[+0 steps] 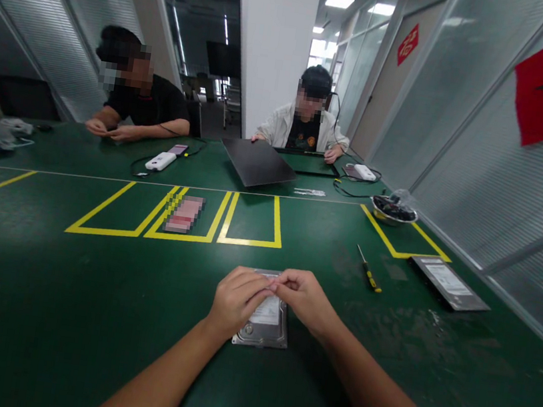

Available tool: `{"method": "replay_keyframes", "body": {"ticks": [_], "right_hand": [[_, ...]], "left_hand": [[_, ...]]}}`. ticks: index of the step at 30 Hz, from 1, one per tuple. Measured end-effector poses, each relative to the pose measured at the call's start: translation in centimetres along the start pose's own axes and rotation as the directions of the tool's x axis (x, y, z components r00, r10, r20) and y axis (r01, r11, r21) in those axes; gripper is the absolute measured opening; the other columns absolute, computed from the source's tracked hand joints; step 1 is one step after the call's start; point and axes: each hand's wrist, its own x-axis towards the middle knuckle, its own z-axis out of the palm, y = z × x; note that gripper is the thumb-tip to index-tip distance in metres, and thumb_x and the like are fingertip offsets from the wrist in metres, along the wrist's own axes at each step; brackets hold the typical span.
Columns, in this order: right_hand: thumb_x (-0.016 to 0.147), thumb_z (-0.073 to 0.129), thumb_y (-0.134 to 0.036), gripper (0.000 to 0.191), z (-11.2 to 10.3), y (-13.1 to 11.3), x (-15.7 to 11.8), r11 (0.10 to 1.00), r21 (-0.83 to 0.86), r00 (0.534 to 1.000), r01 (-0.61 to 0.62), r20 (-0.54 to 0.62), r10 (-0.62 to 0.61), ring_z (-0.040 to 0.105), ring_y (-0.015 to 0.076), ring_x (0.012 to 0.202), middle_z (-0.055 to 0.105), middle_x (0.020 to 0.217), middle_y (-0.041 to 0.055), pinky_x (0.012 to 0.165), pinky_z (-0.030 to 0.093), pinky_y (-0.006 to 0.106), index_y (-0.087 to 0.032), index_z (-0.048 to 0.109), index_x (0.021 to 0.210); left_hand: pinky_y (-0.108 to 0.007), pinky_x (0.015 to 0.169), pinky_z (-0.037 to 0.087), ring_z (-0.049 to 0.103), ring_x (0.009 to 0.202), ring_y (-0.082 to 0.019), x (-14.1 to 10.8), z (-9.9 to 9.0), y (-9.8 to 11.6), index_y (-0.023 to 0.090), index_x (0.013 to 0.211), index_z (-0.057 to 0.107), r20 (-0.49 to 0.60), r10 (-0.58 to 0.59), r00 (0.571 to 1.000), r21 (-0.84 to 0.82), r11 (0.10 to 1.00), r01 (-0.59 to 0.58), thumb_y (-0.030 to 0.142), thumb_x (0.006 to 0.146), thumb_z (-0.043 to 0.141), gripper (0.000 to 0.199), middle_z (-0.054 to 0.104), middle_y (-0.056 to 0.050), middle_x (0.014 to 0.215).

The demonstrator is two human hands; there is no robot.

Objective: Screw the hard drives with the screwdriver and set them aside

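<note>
Two bare hands meet over a hard drive [270, 335], which lies label up on the green counter [132, 332], right in front of the person. The left hand [236, 300] and the right hand [306, 299] both have a narrow grip, fingertips pinched together above the far part of the drive; whether something tiny sits between them, I cannot tell. As for progress, the near part of the drive looks assembled, but the fingers cover the rest, so what is done or left there cannot be judged. A screwdriver [369, 274] with a yellow and black handle lies out of hand to the right. Beyond it, a round bowl [393, 220] holds a heap of dark pieces, too small to name, with a clear plastic bag [403, 198] at its top. Nearer, a flat metal unit with a pale label [449, 282] lies by the yellow tape [398, 254], and small loose bits [436, 319] are scattered just below it.
</note>
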Motion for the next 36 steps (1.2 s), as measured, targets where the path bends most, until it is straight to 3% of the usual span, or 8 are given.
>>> {"method": "replay_keyframes", "body": {"ticks": [8, 13, 17, 21, 24, 28, 32, 36], "right_hand": [[0.073, 0.07, -0.044, 0.03, -0.4, 0.5, -0.4, 0.999, 0.024, 0.999, -0.032, 0.005, 0.032, 0.044, 0.0085, 0.057, 0.054, 0.061, -0.0039, 0.057, 0.033, 0.023, -0.014, 0.067, 0.073], [0.086, 0.057, -0.035, 0.024, -0.5, 0.0, -0.9, 0.96, -0.265, 0.996, 0.094, 0.034, -0.088, 0.051, 0.0113, 0.065, 0.06, 0.069, -0.0013, 0.063, 0.037, 0.024, -0.016, 0.069, 0.078], [0.089, 0.053, -0.026, 0.018, -2.6, -1.0, -1.5, 0.697, -0.696, 0.979, 0.175, 0.045, -0.201, 0.057, 0.0135, 0.077, 0.065, 0.08, 0.0008, 0.07, 0.038, 0.025, -0.02, 0.068, 0.083], [0.09, 0.052, -0.033, 0.021, -7.0, -1.5, -2.1, 0.304, -0.944, 0.963, -0.126, -0.19, -0.191, 0.055, 0.0158, 0.072, 0.06, 0.077, 0.0023, 0.065, 0.036, 0.027, -0.02, 0.06, 0.075], [0.091, 0.05, -0.036, 0.018, -10.4, -1.3, -2.4, 0.113, -0.924, 0.886, -0.365, -0.382, -0.262, 0.057, 0.0197, 0.079, 0.06, 0.089, 0.0059, 0.064, 0.037, 0.029, -0.021, 0.059, 0.09], [0.09, 0.05, -0.041, 0.031, -13.1, 0.1, -2.5, -0.024, -0.812, 0.783, -0.583, -0.553, -0.285, 0.058, 0.0269, 0.088, 0.058, 0.101, 0.0144, 0.065, 0.04, 0.032, -0.016, 0.053, 0.109], [0.091, 0.048, -0.038, 0.032, -13.9, 1.7, -2.1, -0.09, -0.812, 0.797, -0.577, -0.535, -0.279, 0.055, 0.0305, 0.096, 0.056, 0.105, 0.0184, 0.071, 0.044, 0.035, -0.013, 0.051, 0.111], [0.092, 0.043, -0.035, 0.032, -14.4, 2.3, -1.9, -0.052, -0.793, 0.769, -0.608, -0.57, -0.289, 0.053, 0.0323, 0.099, 0.054, 0.107, 0.0197, 0.073, 0.045, 0.037, -0.012, 0.05, 0.113]], "left_hand": [[-0.031, 0.079, 0.051, 0.069, 0.084, -0.016, -0.5, 0.0, -0.4, 0.02, 0.103, 0.07, 0.021, 0.041, 0.999, 0.059, 0.997, -0.043, 0.013, 0.087, 0.062, 0.019, 0.075, -0.003, 0.095], [-0.033, 0.079, 0.049, 0.066, 0.083, -0.018, -0.5, 0.1, -0.2, 0.019, 0.102, 0.068, 0.102, -0.01, 0.995, 0.103, 0.995, -0.001, 0.015, 0.089, 0.057, 0.017, 0.074, -0.005, 0.094], [-0.033, 0.075, 0.046, 0.06, 0.079, -0.019, -0.4, 0.1, 0.1, 0.017, 0.09, 0.065, 0.129, -0.1, 0.987, 0.088, 0.992, 0.089, 0.017, 0.089, 0.055, 0.009, 0.069, -0.006, 0.084], [-0.031, 0.07, 0.043, 0.056, 0.074, -0.017, -0.4, 0.2, 0.1, 0.017, 0.084, 0.06, 0.077, -0.187, 0.979, 0.063, 0.981, 0.182, 0.016, 0.088, 0.055, 0.006, 0.063, -0.004, 0.077], [-0.029, 0.067, 0.042, 0.054, 0.071, -0.016, -0.4, 0.3, 0.1, 0.017, 0.079, 0.057, 0.045, -0.231, 0.972, 0.053, 0.972, 0.229, 0.015, 0.087, 0.054, 0.008, 0.06, -0.002, 0.074], [-0.028, 0.065, 0.04, 0.053, 0.067, -0.015, -0.3, 0.4, 0.2, 0.018, 0.076, 0.057, 0.038, -0.255, 0.966, 0.048, 0.966, 0.253, 0.013, 0.084, 0.053, 0.01, 0.058, -0.001, 0.071], [-0.028, 0.065, 0.041, 0.053, 0.066, -0.015, -0.3, 0.2, 0.1, 0.017, 0.078, 0.06, 0.025, -0.281, 0.959, 0.049, 0.959, 0.279, 0.013, 0.083, 0.053, 0.01, 0.059, -0.001, 0.071], [-0.028, 0.067, 0.042, 0.055, 0.069, -0.015, -0.5, 0.1, -0.2, 0.018, 0.086, 0.062, 0.055, -0.339, 0.939, 0.064, 0.94, 0.336, 0.019, 0.089, 0.052, 0.011, 0.061, -0.001, 0.074]]}}
